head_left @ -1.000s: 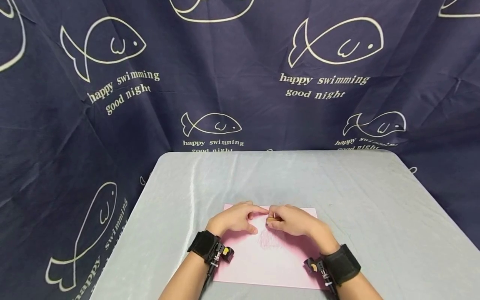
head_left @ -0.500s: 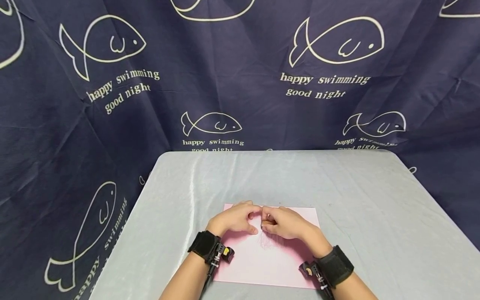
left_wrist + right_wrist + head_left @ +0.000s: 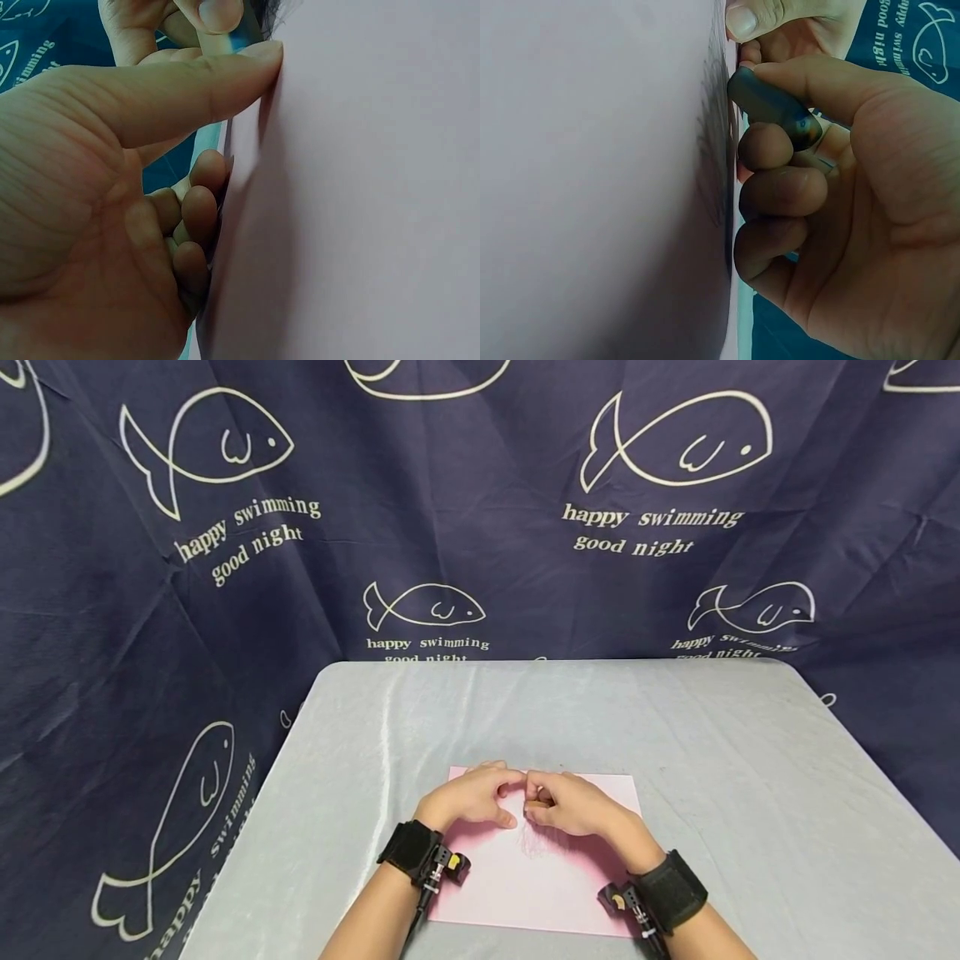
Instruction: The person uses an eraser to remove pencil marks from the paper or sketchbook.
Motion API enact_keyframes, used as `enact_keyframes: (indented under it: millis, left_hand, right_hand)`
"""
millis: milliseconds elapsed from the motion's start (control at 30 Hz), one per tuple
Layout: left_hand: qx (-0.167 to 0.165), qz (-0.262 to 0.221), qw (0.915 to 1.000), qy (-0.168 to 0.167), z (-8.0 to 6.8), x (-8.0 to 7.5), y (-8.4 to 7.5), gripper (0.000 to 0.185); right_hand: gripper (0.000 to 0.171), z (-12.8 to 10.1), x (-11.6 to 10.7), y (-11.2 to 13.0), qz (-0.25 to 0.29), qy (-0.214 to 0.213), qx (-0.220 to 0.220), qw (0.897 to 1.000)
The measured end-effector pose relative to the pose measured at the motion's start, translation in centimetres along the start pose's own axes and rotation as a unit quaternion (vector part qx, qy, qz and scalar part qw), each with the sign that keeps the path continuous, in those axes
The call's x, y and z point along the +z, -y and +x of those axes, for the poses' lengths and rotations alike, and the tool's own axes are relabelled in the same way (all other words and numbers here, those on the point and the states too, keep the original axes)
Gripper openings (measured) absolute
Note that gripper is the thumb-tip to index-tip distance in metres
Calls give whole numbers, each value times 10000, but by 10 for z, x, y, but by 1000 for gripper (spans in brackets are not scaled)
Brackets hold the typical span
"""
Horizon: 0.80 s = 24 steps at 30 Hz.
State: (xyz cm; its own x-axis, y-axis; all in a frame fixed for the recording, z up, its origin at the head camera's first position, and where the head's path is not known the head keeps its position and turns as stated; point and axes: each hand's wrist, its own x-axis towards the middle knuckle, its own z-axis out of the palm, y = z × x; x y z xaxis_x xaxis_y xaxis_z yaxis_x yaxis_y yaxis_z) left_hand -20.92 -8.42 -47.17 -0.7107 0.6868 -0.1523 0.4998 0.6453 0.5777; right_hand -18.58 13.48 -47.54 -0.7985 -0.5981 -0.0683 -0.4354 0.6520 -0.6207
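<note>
A pink sheet (image 3: 517, 902) lies on the table, with a patch of thin grey scribble (image 3: 542, 843) near its middle. My left hand (image 3: 467, 797) rests on the upper left of the sheet, thumb and index finger spread apart. My right hand (image 3: 576, 806) pinches a small block-shaped eraser (image 3: 769, 105), its end down at the scribble. In the right wrist view the lower fingers curl beneath the eraser, and dark strokes show on the paper beside it. The left wrist view shows the left thumb (image 3: 202, 90) touching the sheet, the eraser's banded end just beyond.
The grey cloth-covered table (image 3: 555, 718) extends around the sheet. A navy curtain (image 3: 510, 543) with white fish prints hangs behind and at the sides. Each wrist wears a black strap (image 3: 667, 893) with a small camera.
My right hand has moved left with the eraser, up close to the left fingertips, then shifted only slightly. The left hand stays in place on the sheet.
</note>
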Motion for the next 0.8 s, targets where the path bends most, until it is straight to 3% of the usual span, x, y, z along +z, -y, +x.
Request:
enact_keyframes:
  millis: [367,800]
  left_hand:
    - [-251,-27,9997,-61,-2,1,-4,65]
    - [-436,129,9990,-48,-5,2,-7,66]
  right_hand:
    - [16,-3,-5,-4,245,45,149,9996]
    - [18,-10,-21,-14,518,336,488,9969]
